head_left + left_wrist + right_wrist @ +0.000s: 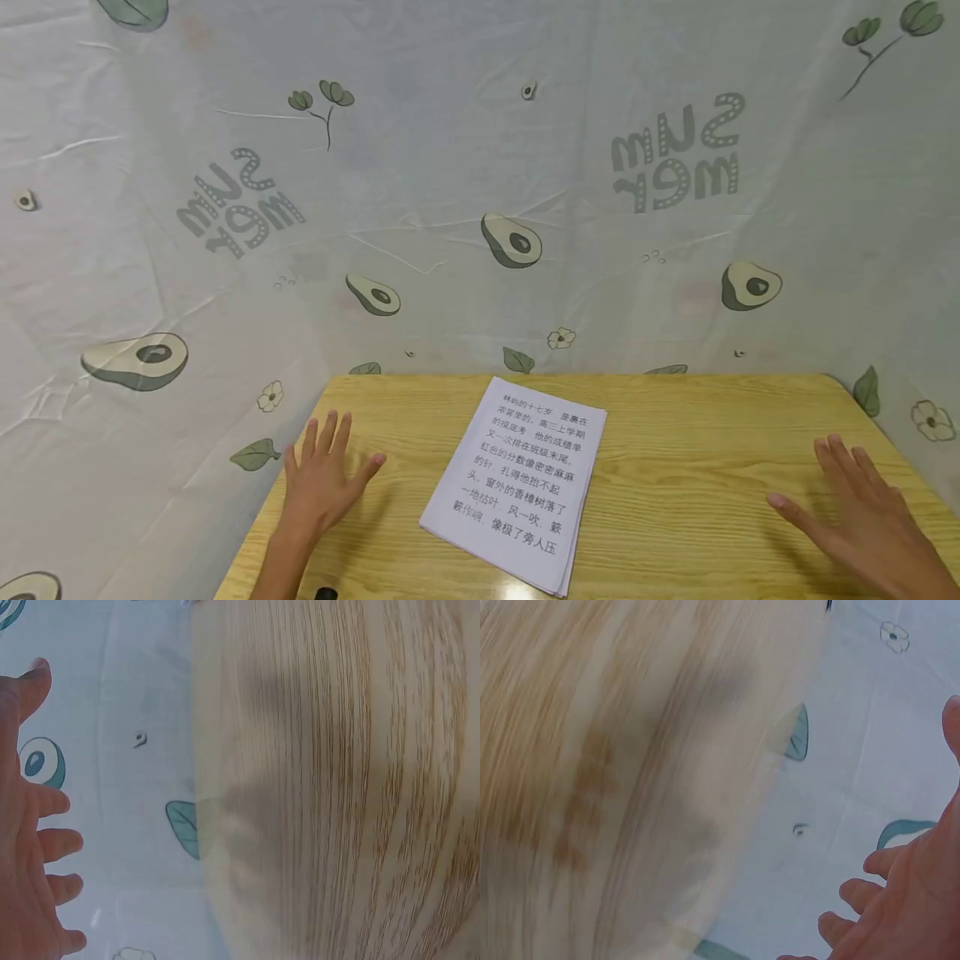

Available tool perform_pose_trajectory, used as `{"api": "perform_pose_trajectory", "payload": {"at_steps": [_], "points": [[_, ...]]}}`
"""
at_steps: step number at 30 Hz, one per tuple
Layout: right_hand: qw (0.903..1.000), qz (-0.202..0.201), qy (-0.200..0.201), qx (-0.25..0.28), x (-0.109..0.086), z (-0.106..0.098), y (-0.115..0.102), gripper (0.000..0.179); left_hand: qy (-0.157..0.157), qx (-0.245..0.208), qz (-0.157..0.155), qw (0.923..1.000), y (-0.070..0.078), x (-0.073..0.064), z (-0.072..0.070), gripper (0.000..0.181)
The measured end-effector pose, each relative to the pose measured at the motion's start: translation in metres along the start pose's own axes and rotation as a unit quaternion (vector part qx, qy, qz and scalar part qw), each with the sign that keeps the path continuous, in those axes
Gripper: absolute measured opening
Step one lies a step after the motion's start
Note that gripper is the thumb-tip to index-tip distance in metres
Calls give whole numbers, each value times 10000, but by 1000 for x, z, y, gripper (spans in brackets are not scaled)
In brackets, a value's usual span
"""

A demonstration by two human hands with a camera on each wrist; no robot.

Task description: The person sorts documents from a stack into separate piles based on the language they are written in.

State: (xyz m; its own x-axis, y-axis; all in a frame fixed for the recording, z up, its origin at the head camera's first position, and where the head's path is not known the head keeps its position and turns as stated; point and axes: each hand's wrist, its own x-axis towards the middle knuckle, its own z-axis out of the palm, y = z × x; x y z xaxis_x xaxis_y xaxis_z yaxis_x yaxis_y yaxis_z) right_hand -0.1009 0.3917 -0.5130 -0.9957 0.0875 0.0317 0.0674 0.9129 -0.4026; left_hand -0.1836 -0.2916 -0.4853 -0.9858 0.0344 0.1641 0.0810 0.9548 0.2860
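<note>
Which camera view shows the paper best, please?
The head view: the paper lies fully in frame on the table, its printed side up and unblocked. Neither wrist view clearly shows any of it: the left shows the left hand, table and cloth; the right, the right hand, table and cloth.

Paper stack [517,483] on table [690,483]

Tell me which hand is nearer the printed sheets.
Left. The left hand is just left of the printed sheets, not touching them; the right hand is farther off to their right, across a wider stretch of table.
</note>
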Motion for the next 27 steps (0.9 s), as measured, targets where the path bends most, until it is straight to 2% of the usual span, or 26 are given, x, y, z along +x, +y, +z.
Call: {"api": "perform_pose_trajectory", "payload": {"at_steps": [5,9,16,22,27], "points": [[9996,-58,-129,234,6,6,-17,110,-52,-133,17,9999,10,0,6,99],[9995,-134,-153,222,12,12,-27,110,-95,-202,53,9997,20,1,13,99],[9975,-504,-114,485,18,23,-44,106,-53,-398,170,9991,35,3,31,97],[9931,-557,-239,1008,21,32,-63,103,-15,-831,344,9959,48,7,48,95],[9870,-714,-181,1425,26,41,-77,101,-11,-1319,465,9902,59,9,60,90]]}}
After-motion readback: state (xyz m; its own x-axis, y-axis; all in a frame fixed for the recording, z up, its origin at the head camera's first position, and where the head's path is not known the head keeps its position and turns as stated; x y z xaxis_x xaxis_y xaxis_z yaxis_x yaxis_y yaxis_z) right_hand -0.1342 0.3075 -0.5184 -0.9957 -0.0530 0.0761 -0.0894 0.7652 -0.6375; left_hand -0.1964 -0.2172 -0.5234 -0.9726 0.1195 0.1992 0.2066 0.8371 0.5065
